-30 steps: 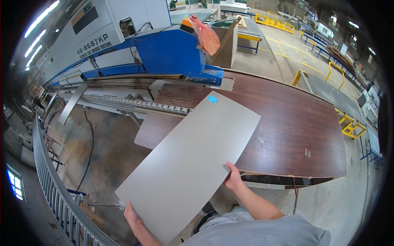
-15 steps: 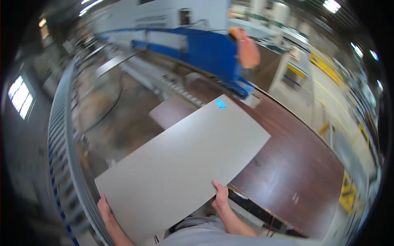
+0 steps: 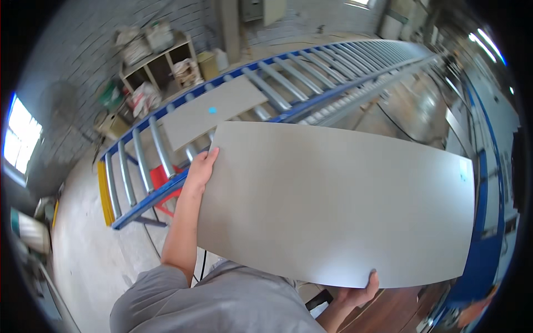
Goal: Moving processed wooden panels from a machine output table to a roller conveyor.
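A worker in a grey shirt (image 3: 222, 302) holds a large pale grey panel (image 3: 333, 205) up in front of the body on a workshop floor, its long side running left to right. The left hand (image 3: 200, 171) clasps the short left edge close to the far corner; the right hand (image 3: 360, 293) pinches the near long edge, thumb on the top face and fingers curled mostly out of sight beneath. A small light blue sticker (image 3: 463, 170) marks the panel's right end. Past the left hand, a second grey panel (image 3: 222, 102) with a bright blue sticker (image 3: 212, 110) lies across a roller conveyor (image 3: 150, 195), toward its far rail and several rollers in from the yellow end (image 3: 105, 194). The held panel overlaps the near blue rail in view; whether the two touch cannot be told. A red object (image 3: 159, 176) shows beneath that rail. Bags fill a shelf unit (image 3: 145, 74) by the brick wall, and a brown counter (image 3: 405, 311) shows at lower right, partly hidden under the held panel.
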`<control>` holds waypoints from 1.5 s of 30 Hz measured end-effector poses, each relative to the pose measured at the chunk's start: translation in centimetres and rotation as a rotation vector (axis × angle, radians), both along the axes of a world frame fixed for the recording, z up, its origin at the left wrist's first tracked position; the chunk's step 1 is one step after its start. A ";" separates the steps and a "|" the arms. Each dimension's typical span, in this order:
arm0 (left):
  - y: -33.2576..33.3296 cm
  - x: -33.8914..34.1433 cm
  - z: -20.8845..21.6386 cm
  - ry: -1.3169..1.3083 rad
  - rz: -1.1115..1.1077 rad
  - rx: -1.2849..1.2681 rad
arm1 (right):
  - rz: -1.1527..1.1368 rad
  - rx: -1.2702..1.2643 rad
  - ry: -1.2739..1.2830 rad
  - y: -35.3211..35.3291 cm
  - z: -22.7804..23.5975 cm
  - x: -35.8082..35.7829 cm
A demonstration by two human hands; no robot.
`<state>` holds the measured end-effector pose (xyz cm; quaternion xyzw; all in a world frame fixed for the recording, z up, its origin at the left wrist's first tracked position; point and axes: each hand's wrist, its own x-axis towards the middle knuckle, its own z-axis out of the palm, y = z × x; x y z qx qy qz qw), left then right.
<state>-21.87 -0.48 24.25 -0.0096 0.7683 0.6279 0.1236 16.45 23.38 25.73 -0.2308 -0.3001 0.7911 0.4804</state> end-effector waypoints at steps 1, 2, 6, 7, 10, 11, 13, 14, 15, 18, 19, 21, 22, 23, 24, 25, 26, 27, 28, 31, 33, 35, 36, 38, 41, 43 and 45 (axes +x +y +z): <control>-3.0 -0.5 -0.4 -0.037 0.059 -0.019 | 0.065 0.029 0.004 -0.8 0.1 -1.9; -5.5 -1.0 -0.6 -0.073 0.111 -0.035 | 0.124 0.058 0.012 -1.5 0.2 -3.9; -16.0 -3.9 -3.4 -0.109 0.301 0.031 | 0.169 0.161 -0.058 -6.4 1.9 -13.7; -17.8 -4.5 -3.3 -0.153 0.334 -0.010 | 0.173 0.190 -0.094 -7.7 2.1 -16.4; -23.0 -8.4 -4.1 -0.228 0.465 -0.003 | 0.234 0.173 -0.119 -11.3 2.0 -24.3; -25.6 -10.4 -6.1 -0.220 0.476 -0.018 | 0.277 0.152 -0.140 -12.2 1.3 -26.9; -28.3 -14.3 -7.6 -0.225 0.511 -0.087 | 0.299 0.149 -0.162 -14.3 0.5 -32.2; -29.6 -16.3 -8.5 -0.230 0.541 -0.163 | 0.325 0.141 -0.184 -15.5 0.1 -34.9; -31.4 -18.5 -10.3 -0.240 0.548 -0.101 | 0.351 0.130 -0.212 -16.4 -0.5 -37.5; -35.3 -23.5 -13.3 -0.316 0.527 -0.044 | 0.324 0.015 -0.306 -19.0 -2.6 -45.2; -35.3 -24.9 -12.8 -0.334 0.559 -0.017 | 0.308 0.017 -0.317 -19.4 -3.4 -47.0; -36.5 -27.5 -14.2 -0.357 0.536 -0.024 | 0.441 -0.048 -0.317 -19.5 -4.9 -50.6; -36.8 -28.9 -15.0 -0.369 0.533 -0.028 | 0.429 -0.041 -0.322 -19.6 -5.8 -52.4; -37.0 -30.5 -15.8 -0.374 0.520 -0.023 | 0.431 -0.074 -0.341 -19.6 -6.8 -54.0; -37.1 -31.9 -16.7 -0.376 0.517 -0.027 | 0.431 -0.108 -0.365 -19.4 -7.5 -55.4; -37.4 -33.0 -17.7 -0.378 0.519 -0.036 | 0.422 -0.108 -0.374 -19.6 -7.9 -57.0; -37.8 -34.3 -19.1 -0.387 0.511 -0.038 | 0.422 -0.147 -0.417 -19.6 -8.1 -58.8; -38.6 -35.5 -20.7 -0.401 0.517 -0.122 | 0.429 -0.190 -0.459 -19.6 -8.5 -60.5; -38.5 -36.9 -21.7 -0.413 0.517 -0.205 | 0.423 -0.194 -0.465 -19.2 -9.4 -62.0; -37.2 -40.0 -23.8 -0.411 0.596 -0.220 | 0.488 -0.182 -0.489 -17.3 -12.8 -67.1; -36.1 -42.6 -24.4 -0.444 0.595 -0.325 | 0.510 -0.227 -0.465 -16.0 -15.1 -70.5; -34.7 -45.4 -24.9 -0.483 0.598 -0.432 | 0.536 -0.231 -0.483 -14.7 -17.2 -73.8; -34.2 -46.8 -25.2 -0.516 0.620 -0.448 | 0.556 -0.228 -0.489 -14.2 -18.2 -75.6; -33.1 -49.7 -25.9 -0.562 0.650 -0.475 | 0.585 -0.256 -0.513 -13.0 -20.3 -79.3; -31.1 -53.5 -27.3 -0.579 0.657 -0.599 | 0.627 -0.282 -0.535 -11.1 -23.9 -84.0; -30.5 -55.5 -28.7 -0.588 0.648 -0.499 | 0.654 -0.288 -0.538 -10.0 -26.2 -86.5; -29.9 -56.6 -29.9 -0.584 0.665 -0.527 | 0.699 -0.323 -0.542 -9.2 -27.9 -88.4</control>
